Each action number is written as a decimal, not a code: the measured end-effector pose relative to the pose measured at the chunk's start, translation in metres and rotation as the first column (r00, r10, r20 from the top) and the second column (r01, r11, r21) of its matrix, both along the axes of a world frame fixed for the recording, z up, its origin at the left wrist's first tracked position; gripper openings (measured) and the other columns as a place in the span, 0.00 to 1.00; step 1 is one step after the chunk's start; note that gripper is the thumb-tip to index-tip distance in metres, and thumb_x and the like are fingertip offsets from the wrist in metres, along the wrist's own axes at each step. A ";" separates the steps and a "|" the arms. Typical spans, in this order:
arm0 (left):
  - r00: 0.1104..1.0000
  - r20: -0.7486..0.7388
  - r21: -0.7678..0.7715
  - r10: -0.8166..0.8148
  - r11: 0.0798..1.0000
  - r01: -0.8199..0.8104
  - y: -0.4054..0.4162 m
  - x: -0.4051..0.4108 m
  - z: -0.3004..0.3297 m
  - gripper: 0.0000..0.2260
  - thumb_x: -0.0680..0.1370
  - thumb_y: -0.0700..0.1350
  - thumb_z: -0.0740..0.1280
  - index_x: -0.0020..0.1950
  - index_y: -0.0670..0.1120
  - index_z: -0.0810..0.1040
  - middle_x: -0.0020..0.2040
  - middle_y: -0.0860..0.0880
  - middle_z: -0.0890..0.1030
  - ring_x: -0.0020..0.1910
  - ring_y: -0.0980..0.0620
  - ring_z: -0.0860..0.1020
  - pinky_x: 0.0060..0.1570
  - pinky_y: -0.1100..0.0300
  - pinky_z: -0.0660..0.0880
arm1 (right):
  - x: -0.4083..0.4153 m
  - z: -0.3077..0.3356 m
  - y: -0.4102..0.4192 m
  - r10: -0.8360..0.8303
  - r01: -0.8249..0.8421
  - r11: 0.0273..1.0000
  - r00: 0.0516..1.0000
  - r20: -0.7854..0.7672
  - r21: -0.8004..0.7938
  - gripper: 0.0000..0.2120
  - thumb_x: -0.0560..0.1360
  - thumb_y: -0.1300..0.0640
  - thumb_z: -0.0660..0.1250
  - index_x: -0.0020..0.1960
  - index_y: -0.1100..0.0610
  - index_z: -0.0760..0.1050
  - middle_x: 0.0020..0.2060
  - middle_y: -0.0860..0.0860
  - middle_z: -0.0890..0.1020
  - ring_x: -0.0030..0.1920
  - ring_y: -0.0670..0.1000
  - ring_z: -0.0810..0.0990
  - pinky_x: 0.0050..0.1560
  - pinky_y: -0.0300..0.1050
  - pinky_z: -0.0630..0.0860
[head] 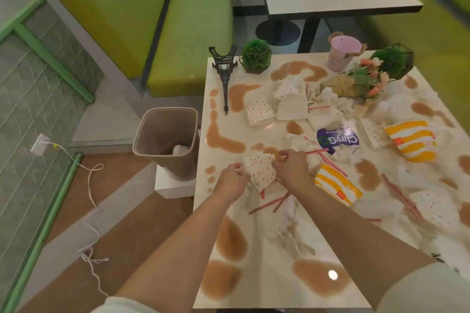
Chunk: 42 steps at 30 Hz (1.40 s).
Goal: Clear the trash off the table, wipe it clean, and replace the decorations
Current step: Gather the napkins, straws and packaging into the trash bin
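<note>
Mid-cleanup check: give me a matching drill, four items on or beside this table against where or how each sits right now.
Items:
1. Eiffel Tower model
2. trash bin
3. pink bucket
4. polka-dot wrapper

States:
A. upright at the table's far edge
B. held between the left hand and right hand
C. lying on its side near the table's far left corner
D. off the table, left of it, some trash inside

Pairs: 1-C, 2-D, 3-A, 4-B
</note>
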State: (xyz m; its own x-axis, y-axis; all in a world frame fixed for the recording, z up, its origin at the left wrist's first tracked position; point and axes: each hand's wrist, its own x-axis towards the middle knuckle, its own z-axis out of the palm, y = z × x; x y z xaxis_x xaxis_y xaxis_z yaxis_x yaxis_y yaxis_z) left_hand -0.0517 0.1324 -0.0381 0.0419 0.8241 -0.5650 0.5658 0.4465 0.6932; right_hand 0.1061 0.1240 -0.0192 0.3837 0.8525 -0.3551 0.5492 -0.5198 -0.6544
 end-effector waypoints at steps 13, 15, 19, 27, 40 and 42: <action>0.992 0.057 -0.008 0.116 0.993 -0.116 -0.013 0.011 -0.002 0.21 0.80 0.49 0.64 0.72 0.46 0.67 0.59 0.49 0.77 0.52 0.51 0.76 0.53 0.59 0.73 | 0.001 0.001 -0.010 -0.073 0.107 0.986 0.967 -0.246 0.126 0.04 0.78 0.55 0.65 0.48 0.55 0.72 0.40 0.46 0.77 0.41 0.48 0.76 0.37 0.40 0.69; 0.986 0.057 -0.004 0.154 0.988 -0.154 -0.012 0.008 0.000 0.21 0.81 0.52 0.62 0.72 0.47 0.67 0.57 0.51 0.76 0.54 0.50 0.77 0.57 0.55 0.75 | 0.002 0.009 -0.008 -0.107 0.160 0.971 0.955 -0.276 0.178 0.03 0.79 0.56 0.64 0.50 0.55 0.72 0.40 0.46 0.76 0.38 0.43 0.74 0.34 0.37 0.67; 0.961 0.137 0.041 0.239 0.968 -0.246 -0.007 0.002 0.012 0.24 0.80 0.61 0.58 0.70 0.48 0.68 0.61 0.50 0.76 0.55 0.50 0.78 0.59 0.50 0.75 | -0.007 0.017 0.003 -0.132 0.222 0.955 0.912 -0.388 0.199 0.05 0.78 0.56 0.65 0.51 0.56 0.72 0.42 0.48 0.77 0.42 0.48 0.77 0.40 0.42 0.75; 0.869 0.338 0.070 0.362 0.911 -0.407 0.022 -0.040 0.030 0.21 0.80 0.45 0.66 0.72 0.46 0.65 0.54 0.47 0.80 0.41 0.51 0.81 0.39 0.61 0.78 | -0.063 0.021 0.028 -0.036 0.105 0.987 0.885 -0.464 0.124 0.07 0.77 0.49 0.66 0.51 0.51 0.73 0.48 0.47 0.81 0.47 0.51 0.82 0.55 0.53 0.79; 0.801 0.243 0.071 0.547 0.814 -0.577 0.106 -0.186 0.010 0.16 0.80 0.38 0.64 0.68 0.44 0.70 0.59 0.45 0.77 0.56 0.46 0.79 0.46 0.58 0.79 | -0.172 0.006 0.083 -0.027 0.049 0.998 0.899 -0.438 0.039 0.08 0.79 0.59 0.61 0.55 0.53 0.77 0.52 0.51 0.81 0.48 0.53 0.80 0.47 0.43 0.76; 0.841 0.197 0.077 0.503 0.848 -0.525 0.115 -0.193 0.006 0.18 0.81 0.40 0.64 0.71 0.44 0.69 0.63 0.46 0.76 0.59 0.45 0.78 0.51 0.55 0.79 | -0.174 0.004 0.087 -0.046 0.069 0.997 0.899 -0.436 0.035 0.08 0.79 0.59 0.61 0.54 0.52 0.77 0.49 0.52 0.81 0.44 0.52 0.79 0.41 0.40 0.75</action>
State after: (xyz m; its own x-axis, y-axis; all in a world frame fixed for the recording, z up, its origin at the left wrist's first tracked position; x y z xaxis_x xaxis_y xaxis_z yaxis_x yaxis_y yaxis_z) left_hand -0.2446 0.2477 -0.0320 -0.3249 0.8146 -0.4805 0.1524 0.5465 0.8235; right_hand -0.0677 0.2110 -0.0151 0.2498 0.8540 -0.4564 0.1750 -0.5034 -0.8461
